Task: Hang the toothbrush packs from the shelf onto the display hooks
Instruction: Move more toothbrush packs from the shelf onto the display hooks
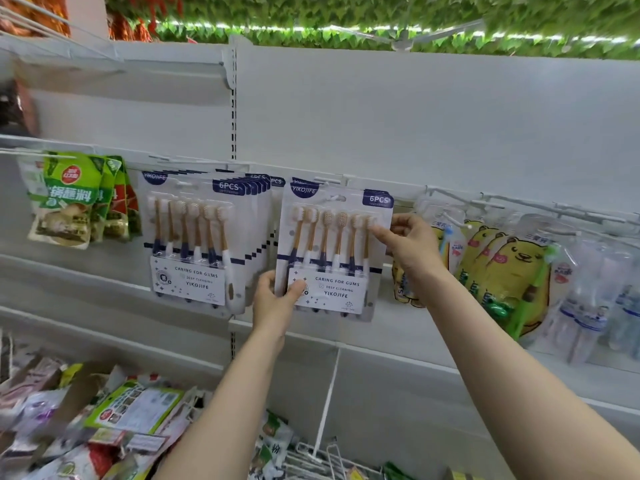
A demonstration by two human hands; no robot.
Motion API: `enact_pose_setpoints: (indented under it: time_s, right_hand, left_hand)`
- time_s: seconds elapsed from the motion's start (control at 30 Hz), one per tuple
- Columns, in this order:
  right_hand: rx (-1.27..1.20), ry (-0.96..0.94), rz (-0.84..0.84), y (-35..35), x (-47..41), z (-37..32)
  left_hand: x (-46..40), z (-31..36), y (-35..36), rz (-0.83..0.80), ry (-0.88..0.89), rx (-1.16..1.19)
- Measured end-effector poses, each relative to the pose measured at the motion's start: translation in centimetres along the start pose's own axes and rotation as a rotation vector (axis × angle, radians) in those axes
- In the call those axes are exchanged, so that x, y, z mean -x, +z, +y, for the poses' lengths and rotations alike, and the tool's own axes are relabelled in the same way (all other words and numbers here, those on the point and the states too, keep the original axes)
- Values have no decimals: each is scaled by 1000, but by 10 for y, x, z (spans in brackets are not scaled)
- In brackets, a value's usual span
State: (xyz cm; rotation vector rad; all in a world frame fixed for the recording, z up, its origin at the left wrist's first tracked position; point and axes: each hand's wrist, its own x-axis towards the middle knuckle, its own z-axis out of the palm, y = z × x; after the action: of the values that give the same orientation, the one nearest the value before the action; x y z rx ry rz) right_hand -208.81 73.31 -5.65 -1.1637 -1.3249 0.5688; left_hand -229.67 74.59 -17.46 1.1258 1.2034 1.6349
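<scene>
A white six-piece toothbrush pack (334, 251) with orange-handled brushes is held flat against the white back panel, its top at a display hook (332, 181). My left hand (277, 299) pinches the pack's lower left corner. My right hand (412, 244) grips its right edge near the brush heads. To the left, several identical packs (204, 237) hang in a row on another hook (180, 183).
Green sauce pouches (74, 199) hang at far left. Yellow bear-print packs (502, 271) and clear packets (588, 306) hang on hooks to the right. Loose snack bags (104, 417) fill the lower shelf, with a white wire divider (327, 407) beside them.
</scene>
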Motion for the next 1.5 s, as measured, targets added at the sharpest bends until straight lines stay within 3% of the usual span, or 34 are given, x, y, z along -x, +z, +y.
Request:
enact_pose_setpoints:
  time_s: [0.7, 1.07, 1.27, 1.4, 1.5]
  right_hand:
    - [103, -64, 23, -4, -22, 16]
    - [196, 58, 56, 9, 17, 9]
    - [528, 139, -21, 5, 75, -7]
    - [1116, -35, -208, -20, 117, -25]
    - [1360, -85, -253, -45, 150, -40]
  left_hand:
    - [-29, -16, 11, -43, 5, -39]
    - [6, 3, -5, -60, -135, -324]
    - [43, 28, -22, -202, -33, -710]
    - [63, 56, -35, -412, 245, -948]
    - [78, 78, -38, -534, 466, -1149]
